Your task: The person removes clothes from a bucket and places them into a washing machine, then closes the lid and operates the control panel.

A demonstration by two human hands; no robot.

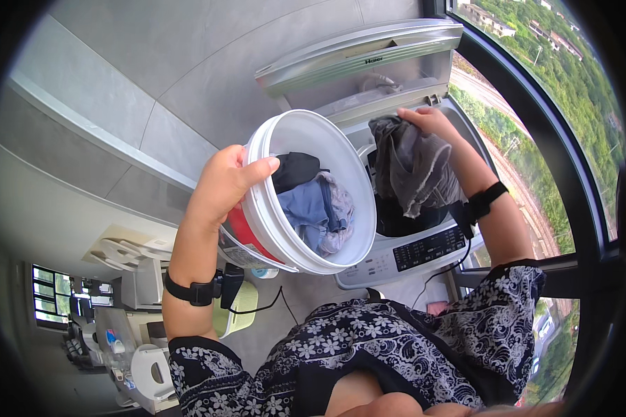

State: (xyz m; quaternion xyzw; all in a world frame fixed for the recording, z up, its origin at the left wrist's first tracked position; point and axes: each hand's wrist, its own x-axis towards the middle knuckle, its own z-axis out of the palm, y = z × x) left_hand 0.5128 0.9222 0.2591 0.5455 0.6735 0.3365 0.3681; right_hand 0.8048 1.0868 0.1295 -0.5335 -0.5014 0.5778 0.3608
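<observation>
My left hand grips the rim of a white plastic bucket, thumb over the edge. The bucket is tilted with its mouth toward the washing machine; inside lie a blue garment, a black cloth and a pale patterned cloth. My right hand is closed on a crumpled dark grey garment. That garment hangs over the open tub of the top-loading washing machine. Dark fabric or shadow shows in the tub below it; which one, I cannot tell.
The machine's raised lid leans against the grey tiled wall. Its control panel faces me. Large windows stand on the right. A green basket is on the floor below the bucket. Black cables hang from both wrist straps.
</observation>
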